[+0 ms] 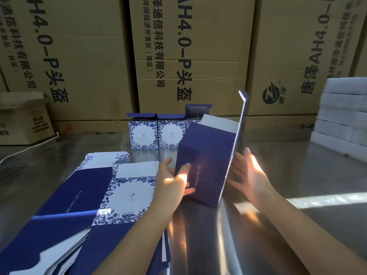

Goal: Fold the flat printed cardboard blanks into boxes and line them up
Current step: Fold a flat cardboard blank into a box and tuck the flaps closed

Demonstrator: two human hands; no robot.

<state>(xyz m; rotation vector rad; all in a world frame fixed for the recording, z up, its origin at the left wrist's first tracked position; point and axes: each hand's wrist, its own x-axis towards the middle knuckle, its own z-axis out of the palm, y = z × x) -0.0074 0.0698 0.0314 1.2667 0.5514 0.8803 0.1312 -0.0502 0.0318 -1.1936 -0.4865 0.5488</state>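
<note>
Blanks, flat blanks (79, 205), lie in a messy pile at the near left of the shiny bench (297, 175); they are dark blue and white with blue leaves printed on them; some of them hang over the near edge.

Just past the pile, in the middle, a half-made box (206, 161) stands tilted on the bench, with its dark blue side facing us; the left hand (172, 183) holds its left corner, with the thumb on one side and the fingers (186, 167) spread on the blue side; the right hand (248, 175) is flat and wide, with straight fingers (239, 165) against a tall flap (238, 135) that sticks up on the right side of the box; this hand grips nothing; bright sun falls on both hands.

Farther back, folded boxes (144, 133) stand side by side in a row, touching, with their top flaps up; the half-made box hides part of the third one.

At the far left sit a small brown carton (23, 120) and a white cable (29, 147); at the far right is a stack of white foam blocks (345, 116); big brown cartons (198, 46) with black letters make a wall behind it all.
</note>
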